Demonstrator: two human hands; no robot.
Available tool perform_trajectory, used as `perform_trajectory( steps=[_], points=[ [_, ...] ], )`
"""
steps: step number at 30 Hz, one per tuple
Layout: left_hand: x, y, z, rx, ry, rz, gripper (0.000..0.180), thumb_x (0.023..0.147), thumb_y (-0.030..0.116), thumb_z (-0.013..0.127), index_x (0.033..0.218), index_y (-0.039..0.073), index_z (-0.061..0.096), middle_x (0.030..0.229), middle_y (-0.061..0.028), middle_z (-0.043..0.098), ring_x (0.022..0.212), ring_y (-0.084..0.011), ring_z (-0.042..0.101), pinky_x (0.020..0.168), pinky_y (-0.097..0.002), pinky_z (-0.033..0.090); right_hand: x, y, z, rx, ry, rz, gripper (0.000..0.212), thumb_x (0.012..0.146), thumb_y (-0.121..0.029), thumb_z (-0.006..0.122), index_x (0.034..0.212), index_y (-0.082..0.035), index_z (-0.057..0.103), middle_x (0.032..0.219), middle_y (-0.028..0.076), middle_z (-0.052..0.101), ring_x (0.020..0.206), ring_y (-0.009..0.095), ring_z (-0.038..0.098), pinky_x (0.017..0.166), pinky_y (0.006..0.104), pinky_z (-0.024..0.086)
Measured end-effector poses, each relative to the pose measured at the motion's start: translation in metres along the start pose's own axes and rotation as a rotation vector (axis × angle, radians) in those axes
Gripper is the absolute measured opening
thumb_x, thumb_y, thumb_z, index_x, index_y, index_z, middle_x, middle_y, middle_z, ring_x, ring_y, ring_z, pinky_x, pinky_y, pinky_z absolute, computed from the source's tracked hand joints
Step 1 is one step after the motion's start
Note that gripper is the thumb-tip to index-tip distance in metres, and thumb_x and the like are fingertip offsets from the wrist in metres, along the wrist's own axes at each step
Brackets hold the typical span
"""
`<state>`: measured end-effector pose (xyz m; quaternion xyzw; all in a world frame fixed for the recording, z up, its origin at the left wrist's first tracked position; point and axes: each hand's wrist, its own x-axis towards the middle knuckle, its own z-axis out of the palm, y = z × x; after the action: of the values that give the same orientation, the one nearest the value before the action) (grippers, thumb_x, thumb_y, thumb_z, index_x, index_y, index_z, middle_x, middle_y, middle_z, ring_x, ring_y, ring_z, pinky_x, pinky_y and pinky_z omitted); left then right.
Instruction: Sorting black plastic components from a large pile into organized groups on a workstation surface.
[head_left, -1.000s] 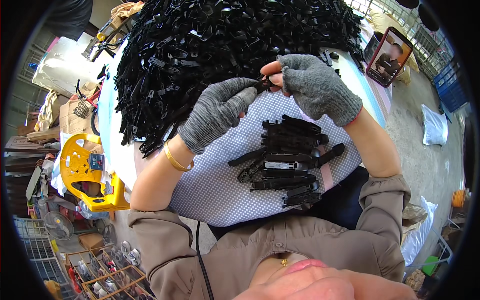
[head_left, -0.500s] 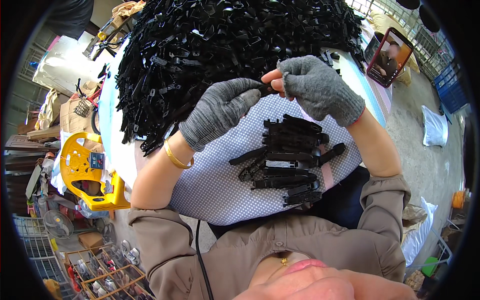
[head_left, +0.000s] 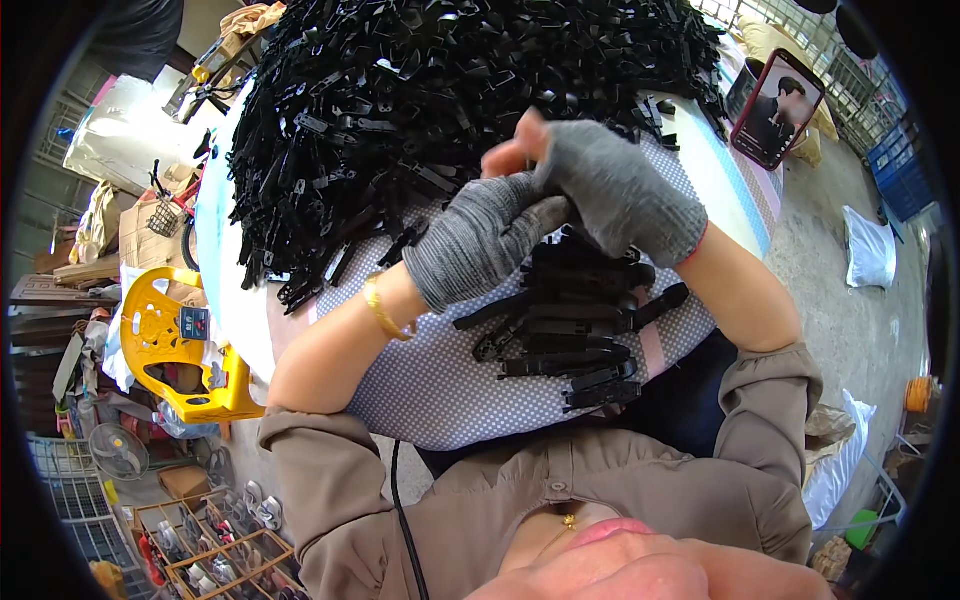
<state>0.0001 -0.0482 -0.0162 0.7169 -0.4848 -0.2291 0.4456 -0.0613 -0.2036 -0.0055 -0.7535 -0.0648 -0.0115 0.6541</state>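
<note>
Both my hands wear grey fingerless knit gloves and meet above the cloth-covered table. My left hand [head_left: 478,240] is closed, its thumb pressed along the fingers; whatever it grips is hidden. Over its fingertips lies my right hand [head_left: 618,190], with its bare fingertips smeared by motion. Just below the hands, a small stack of black plastic clip-like pieces [head_left: 575,335] lies side by side on the dotted cloth [head_left: 420,385]. Beyond them rises a large heap of similar loose black pieces [head_left: 440,90].
A phone [head_left: 780,108] showing a video stands at the table's right edge. To the left is a yellow plastic chair [head_left: 160,340], with a fan [head_left: 118,450] and a shoe rack [head_left: 215,545] below it. A blue crate [head_left: 900,170] and a white sack [head_left: 868,247] sit on the right-hand floor.
My left hand has moved right and down. My right hand has shifted left, its fingers now over the left hand. The small black piece seen between the fingertips is now hidden.
</note>
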Motion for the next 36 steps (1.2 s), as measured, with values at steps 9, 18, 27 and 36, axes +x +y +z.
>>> perform_trajectory(
  steps=[9,18,27,36],
  points=[
    [-0.006,0.029,0.007,0.256,-0.016,0.128,0.027,0.087,0.024,0.055,0.107,0.006,0.060,0.091,-0.0149,0.061,0.080,-0.0295,0.061,0.074,-0.0358,0.049,0.002,0.001,-0.019,0.292,-0.069,-0.179,0.073,0.087,-0.064,0.033,0.102,0.002,0.060,0.093,0.013,0.064,0.084,0.020,0.063,0.080,0.0298,0.051],
    [0.002,0.017,-0.011,0.202,0.036,0.090,0.025,0.085,0.029,0.060,0.098,0.008,0.066,0.084,-0.0092,0.063,0.080,-0.0213,0.060,0.072,-0.0324,0.049,0.008,0.025,-0.052,-1.028,0.133,-0.166,0.015,0.079,-0.018,0.060,0.081,-0.004,0.064,0.077,0.009,0.062,0.070,0.021,0.061,0.066,0.0337,0.050],
    [0.062,-0.021,0.008,1.131,0.131,-0.088,0.027,0.085,0.032,0.054,0.099,0.009,0.059,0.088,-0.0125,0.063,0.083,-0.0313,0.060,0.072,-0.0407,0.049,0.014,0.007,-0.031,-1.374,-0.108,0.118,0.027,0.072,-0.013,0.061,0.098,-0.006,0.065,0.095,0.016,0.065,0.089,0.030,0.063,0.079,0.0385,0.051],
    [0.063,-0.009,0.003,0.998,0.034,-0.207,0.030,0.078,0.030,0.061,0.100,0.008,0.059,0.092,-0.0139,0.062,0.089,-0.0298,0.060,0.077,-0.0395,0.048,0.012,0.025,-0.061,-0.639,0.275,-0.177,0.022,0.073,-0.017,0.056,0.090,-0.006,0.067,0.083,0.011,0.066,0.079,0.025,0.063,0.073,0.0339,0.050]
  ],
)
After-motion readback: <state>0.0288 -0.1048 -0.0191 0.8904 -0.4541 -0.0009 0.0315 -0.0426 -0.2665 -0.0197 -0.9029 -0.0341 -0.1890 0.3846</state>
